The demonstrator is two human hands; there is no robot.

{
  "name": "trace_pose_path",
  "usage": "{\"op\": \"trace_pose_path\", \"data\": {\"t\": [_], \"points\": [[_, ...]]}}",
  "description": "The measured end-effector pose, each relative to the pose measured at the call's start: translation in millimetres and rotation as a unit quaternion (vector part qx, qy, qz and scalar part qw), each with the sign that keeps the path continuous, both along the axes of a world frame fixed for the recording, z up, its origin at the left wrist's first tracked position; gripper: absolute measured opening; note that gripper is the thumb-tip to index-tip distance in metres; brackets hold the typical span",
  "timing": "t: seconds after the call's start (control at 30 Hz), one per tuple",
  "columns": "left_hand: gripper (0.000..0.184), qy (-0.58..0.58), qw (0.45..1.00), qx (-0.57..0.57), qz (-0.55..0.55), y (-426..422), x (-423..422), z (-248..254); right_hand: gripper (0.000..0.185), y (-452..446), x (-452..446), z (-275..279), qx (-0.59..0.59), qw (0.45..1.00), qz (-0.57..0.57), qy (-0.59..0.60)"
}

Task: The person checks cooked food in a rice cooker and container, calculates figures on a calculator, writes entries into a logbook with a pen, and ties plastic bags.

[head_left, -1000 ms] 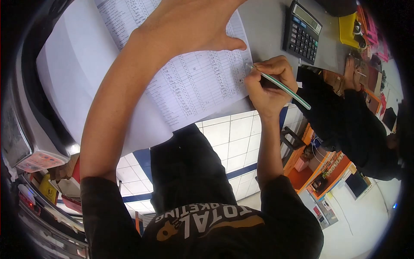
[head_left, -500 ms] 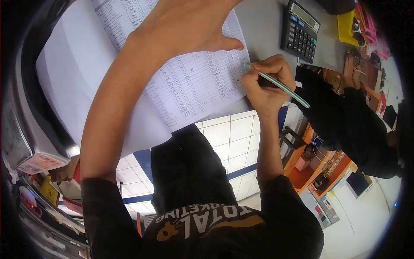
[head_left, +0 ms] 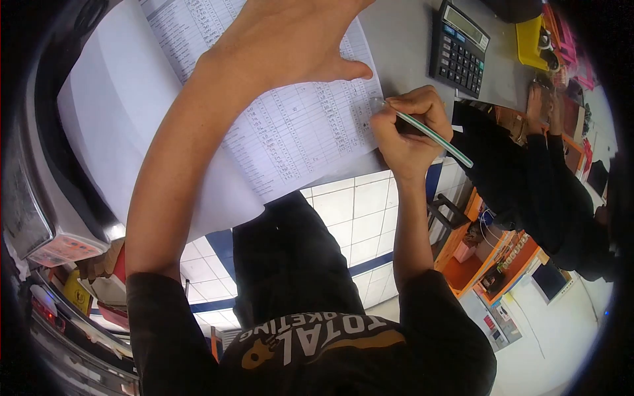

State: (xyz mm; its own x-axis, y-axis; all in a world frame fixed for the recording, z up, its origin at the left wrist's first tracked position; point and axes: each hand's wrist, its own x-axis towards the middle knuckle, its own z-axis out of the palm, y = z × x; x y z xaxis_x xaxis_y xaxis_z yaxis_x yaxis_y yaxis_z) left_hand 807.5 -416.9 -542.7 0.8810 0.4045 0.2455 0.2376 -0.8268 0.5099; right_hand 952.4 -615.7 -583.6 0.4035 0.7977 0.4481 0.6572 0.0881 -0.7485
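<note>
Two bare hands work over a printed sheet (head_left: pixel 284 155) of handwritten figures in the upper middle of the frame: the right hand (head_left: pixel 413 135) grasps a green-and-white striped pen (head_left: pixel 437 138) between thumb and fingers, its tip by the sheet's right margin, while the left hand (head_left: pixel 294 46) lies across the upper part of the sheet, thumb stretched out, its fingers cut off by the top of the frame, so I cannot tell whether it grips anything or presses down; a blank white page (head_left: pixel 122 105) bulges up at the upper left, its lower corner seeming to overhang the grey table (head_left: pixel 399 39), and if that loose paper sprang back or dragged, the sheet could skew under the pen and spoil a figure; with the tip so near the margin, a slip could run ink off the paper, and the left forearm crossing the columns could hide a row and lead to a misplaced entry; the calculator (head_left: pixel 460 53) at the upper right lies apart from both hands
</note>
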Motion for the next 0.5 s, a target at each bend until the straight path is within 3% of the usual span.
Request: {"op": "trace_pose_path", "data": {"t": [0.3,0.5], "points": [[0.054,-0.034,0.999,0.01,0.001,0.1,-0.8,-2.0,0.019,-1.8,0.3,-0.4,0.0,1.0,0.0,0.011],[0.053,0.011,1.0,-0.008,0.001,0.7,-0.1,1.9,0.018,-1.7,-1.7,1.7,-0.006,0.999,-0.001,0.035]]}}
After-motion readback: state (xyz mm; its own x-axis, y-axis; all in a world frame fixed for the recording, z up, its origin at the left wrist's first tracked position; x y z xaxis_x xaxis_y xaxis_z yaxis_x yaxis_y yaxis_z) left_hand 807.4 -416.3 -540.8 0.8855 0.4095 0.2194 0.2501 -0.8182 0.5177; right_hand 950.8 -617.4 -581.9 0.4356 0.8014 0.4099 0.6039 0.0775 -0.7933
